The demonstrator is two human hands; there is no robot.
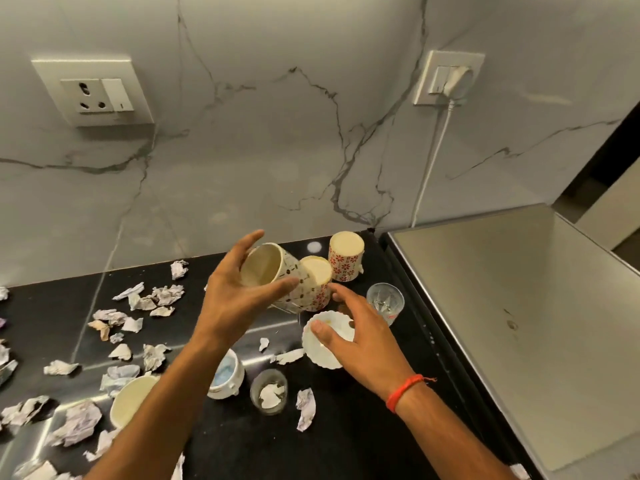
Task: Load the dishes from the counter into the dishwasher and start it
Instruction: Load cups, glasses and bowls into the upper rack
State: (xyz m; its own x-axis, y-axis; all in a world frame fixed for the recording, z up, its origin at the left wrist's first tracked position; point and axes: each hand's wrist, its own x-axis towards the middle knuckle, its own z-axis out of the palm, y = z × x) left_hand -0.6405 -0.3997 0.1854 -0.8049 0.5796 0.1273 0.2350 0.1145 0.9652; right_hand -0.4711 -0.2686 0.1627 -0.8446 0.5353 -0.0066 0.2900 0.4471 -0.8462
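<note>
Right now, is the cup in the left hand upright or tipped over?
Tipped. The left hand holds the patterned cup on its side, its open mouth facing the camera, cream inside showing.

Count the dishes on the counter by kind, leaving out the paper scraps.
patterned mugs: 3, one gripped by the left hand
clear glasses: 2
white scalloped bowl: 1
white footed pot: 1
cream cup: 1
Total: 8
</note>
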